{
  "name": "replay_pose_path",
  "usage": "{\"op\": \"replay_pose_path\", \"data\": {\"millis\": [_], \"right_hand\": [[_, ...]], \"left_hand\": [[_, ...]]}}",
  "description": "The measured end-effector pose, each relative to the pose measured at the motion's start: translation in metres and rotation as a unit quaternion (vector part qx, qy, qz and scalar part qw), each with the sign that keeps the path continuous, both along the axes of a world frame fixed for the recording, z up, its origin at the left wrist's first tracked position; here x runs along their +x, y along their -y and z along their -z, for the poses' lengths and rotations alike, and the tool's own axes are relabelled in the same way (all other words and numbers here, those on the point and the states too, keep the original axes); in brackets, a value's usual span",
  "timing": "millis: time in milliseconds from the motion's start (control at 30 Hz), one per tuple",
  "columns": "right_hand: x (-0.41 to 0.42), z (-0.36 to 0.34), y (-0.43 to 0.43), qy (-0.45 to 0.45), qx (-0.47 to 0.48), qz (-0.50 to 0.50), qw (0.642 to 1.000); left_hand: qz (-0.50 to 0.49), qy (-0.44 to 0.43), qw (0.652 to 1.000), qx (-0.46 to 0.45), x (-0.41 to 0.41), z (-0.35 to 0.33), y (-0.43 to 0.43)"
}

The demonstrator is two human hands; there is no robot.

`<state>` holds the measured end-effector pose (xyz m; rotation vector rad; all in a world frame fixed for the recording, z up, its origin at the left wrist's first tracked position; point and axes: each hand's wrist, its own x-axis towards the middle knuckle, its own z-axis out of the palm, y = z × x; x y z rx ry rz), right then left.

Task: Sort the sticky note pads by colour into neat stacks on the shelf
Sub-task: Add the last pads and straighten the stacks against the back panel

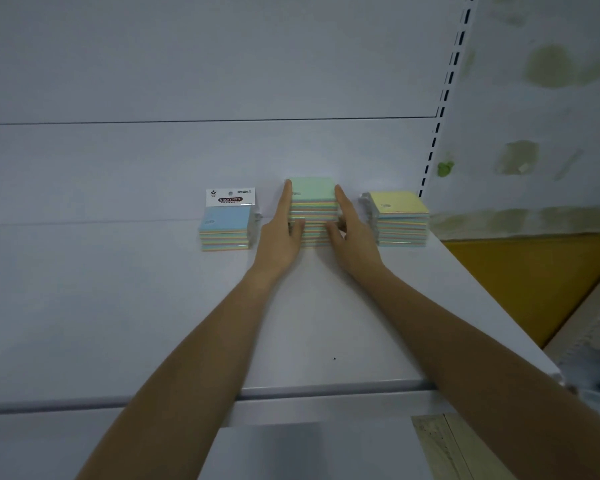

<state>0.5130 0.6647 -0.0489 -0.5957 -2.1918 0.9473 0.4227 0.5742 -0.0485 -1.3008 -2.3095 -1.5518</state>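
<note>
Green-topped stack of sticky note pads [313, 202] is being squared up between two flat hands at the back of the shelf [153, 306].

The left hand [281, 237] is lying along the stack's left side and the right hand [352, 240] along its right side, so the stack is sitting directly between them, equally near to both. The fingers [286, 199] of each hand are reaching straight out toward the back panel [187, 161], pressing the side faces rather than curling round anything, while both thumbs are resting against the front face (nothing is being lifted, as far as can be told). The stack is standing upright, with the blue-topped stack [224, 220] near on its left and the yellow-topped stack [400, 206] near on its right, all three apart. Any nudge is likely coming sideways, from either palm.
</note>
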Motion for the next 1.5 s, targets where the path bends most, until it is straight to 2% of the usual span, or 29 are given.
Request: {"op": "replay_pose_path", "data": {"millis": [333,833,1067,1267,1367,1500], "right_hand": [[-0.001,-0.003,-0.004,-0.025,-0.024,0.000,0.999],[-0.003,0.001,-0.008,0.033,0.029,0.024,0.999],[0.005,-0.009,0.005,0.036,0.014,-0.034,0.999],[-0.003,0.003,0.000,0.055,0.063,-0.002,0.996],[-0.010,0.007,-0.006,0.054,0.106,0.045,0.992],[-0.004,0.003,-0.005,0.010,0.138,0.073,0.988]], "left_hand": [[0.005,-0.001,1.000,0.006,-0.011,0.004,-0.004],[0.016,-0.005,1.000,-0.019,-0.009,0.005,-0.001],[0.027,0.002,0.999,-0.040,-0.013,0.008,-0.001],[0.007,-0.020,0.999,-0.051,-0.016,0.012,-0.003],[-0.006,-0.041,0.998,-0.055,-0.013,0.009,-0.008],[-0.071,-0.062,0.994,-0.058,-0.006,-0.001,-0.003]]}}
